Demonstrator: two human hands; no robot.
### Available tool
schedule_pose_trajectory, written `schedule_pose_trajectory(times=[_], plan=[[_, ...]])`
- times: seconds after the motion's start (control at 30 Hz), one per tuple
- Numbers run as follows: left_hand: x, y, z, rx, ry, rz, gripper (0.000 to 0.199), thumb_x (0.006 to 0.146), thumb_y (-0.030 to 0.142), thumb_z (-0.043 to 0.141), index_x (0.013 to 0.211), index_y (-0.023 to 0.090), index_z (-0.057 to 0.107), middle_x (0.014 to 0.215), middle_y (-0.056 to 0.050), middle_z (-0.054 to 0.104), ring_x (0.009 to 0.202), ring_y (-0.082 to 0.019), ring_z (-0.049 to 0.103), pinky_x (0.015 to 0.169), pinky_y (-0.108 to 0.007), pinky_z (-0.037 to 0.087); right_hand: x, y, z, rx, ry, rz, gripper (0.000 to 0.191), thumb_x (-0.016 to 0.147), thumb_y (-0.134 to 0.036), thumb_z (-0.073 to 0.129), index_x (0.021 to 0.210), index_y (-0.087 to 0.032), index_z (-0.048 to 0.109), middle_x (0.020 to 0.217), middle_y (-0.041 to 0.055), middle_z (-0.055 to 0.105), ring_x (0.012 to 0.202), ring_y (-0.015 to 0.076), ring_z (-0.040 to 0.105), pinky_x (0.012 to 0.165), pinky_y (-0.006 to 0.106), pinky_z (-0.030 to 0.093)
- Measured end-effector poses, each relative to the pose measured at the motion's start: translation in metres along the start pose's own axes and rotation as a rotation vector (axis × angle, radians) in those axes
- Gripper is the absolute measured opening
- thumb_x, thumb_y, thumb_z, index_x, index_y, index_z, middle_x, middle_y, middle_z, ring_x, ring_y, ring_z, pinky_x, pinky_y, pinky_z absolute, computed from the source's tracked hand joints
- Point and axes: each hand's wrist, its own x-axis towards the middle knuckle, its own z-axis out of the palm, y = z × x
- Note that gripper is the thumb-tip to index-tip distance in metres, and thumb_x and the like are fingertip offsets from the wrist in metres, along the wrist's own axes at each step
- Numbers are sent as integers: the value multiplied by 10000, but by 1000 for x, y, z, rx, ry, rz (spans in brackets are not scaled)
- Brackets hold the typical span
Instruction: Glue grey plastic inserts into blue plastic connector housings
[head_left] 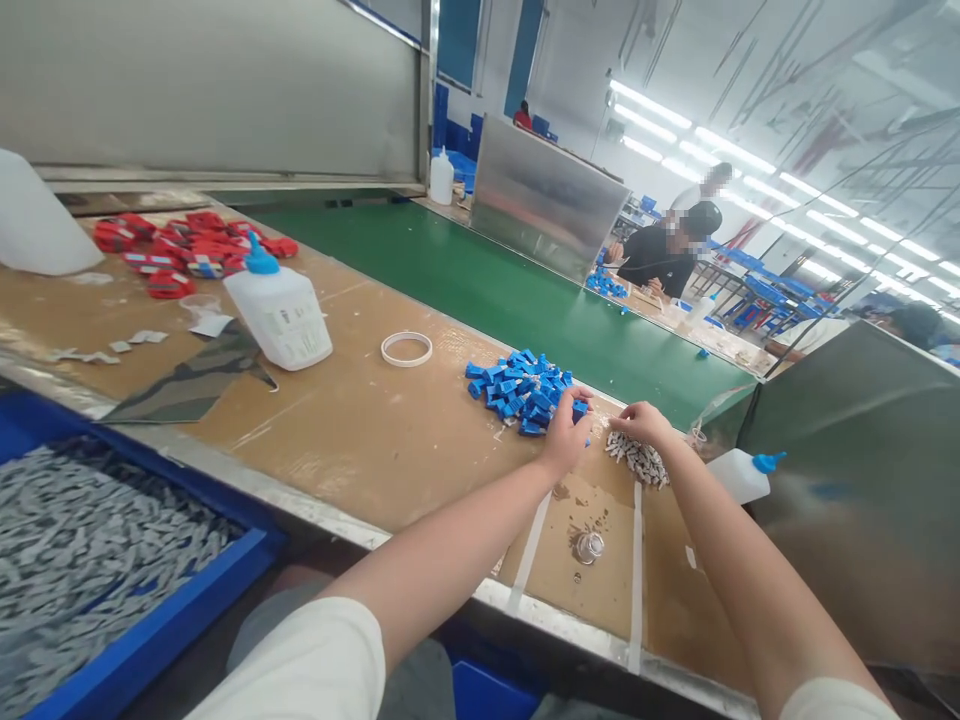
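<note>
My left hand (568,428) is closed around a small blue piece at the right edge of a heap of blue plastic pieces (517,385). Just to its right, my right hand (643,422) reaches over a pile of small grey-white pieces (637,460); its fingertips are pinched together, and whatever they hold is too small to make out. Nearer the table's front edge sits a small clear container (589,546) with wet-looking spots around it. A white bottle with a blue cap (742,474) lies tilted beyond my right forearm.
A second blue-capped bottle (279,315), a tape ring (406,348), red pieces (187,245) and camouflage cloth (187,378) lie on the left. A blue bin (225,565) holds grey pieces. Behind runs a green belt (420,265); a person (656,260) sits across it.
</note>
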Motion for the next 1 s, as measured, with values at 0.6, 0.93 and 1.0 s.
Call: schedule_pose_trajectory(times=[0.6, 0.93, 1.0], plan=[[-7, -10, 12, -220, -346, -469, 477, 950, 662, 446, 751, 231, 394, 515, 89, 352, 361, -111, 461, 402, -229, 367, -80, 32, 26, 801, 451, -113, 580, 874, -772, 504, 952, -205, 596, 830, 63, 659, 738, 196, 599, 664, 314, 487], [-15, -3, 13, -138, -395, -399, 641, 884, 813, 522, 747, 187, 488, 619, 25, 539, 447, -87, 481, 464, -225, 373, -202, 28, 63, 933, 47, -294, 359, 1001, -500, 613, 1190, -228, 754, 887, 39, 676, 803, 165, 642, 799, 317, 541], [-15, -2, 13, -149, -424, -381, 595, 866, 775, 597, 810, 185, 545, 589, 54, 474, 447, -85, 441, 456, -219, 373, -214, 28, 69, 915, 82, -268, 328, 970, -471, 674, 1179, -237, 771, 917, 45, 721, 806, 174, 679, 795, 317, 567]])
